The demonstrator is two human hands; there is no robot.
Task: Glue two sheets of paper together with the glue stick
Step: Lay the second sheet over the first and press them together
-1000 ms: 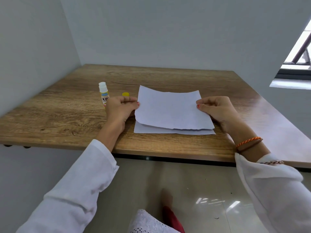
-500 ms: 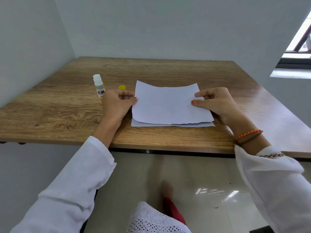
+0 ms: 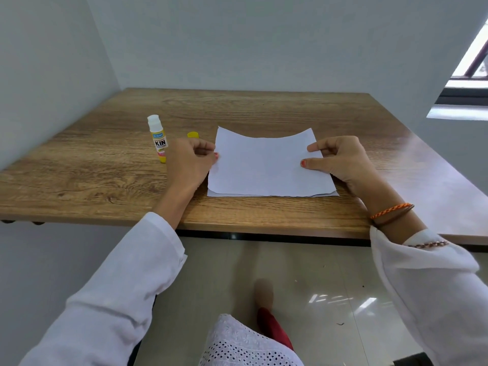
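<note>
A white top sheet lies almost squarely over a bottom sheet, of which only a thin strip shows at the near and right edges. My left hand pinches the top sheet's left edge. On the opposite side, my right hand holds the right edge between thumb and forefinger. The sheet's far edge curls up slightly. The uncapped glue stick, yellow and white, stands upright to the left of my left hand. Its yellow cap sits just behind that hand.
The wooden table fits into a corner between a left wall and a back wall. Its near edge runs under my wrists, with tiled floor below. A window is at the far right.
Both hands have brought the top sheet down and toward me, so it now covers the bottom sheet nearly completely. The glue stick and cap have stayed put.
</note>
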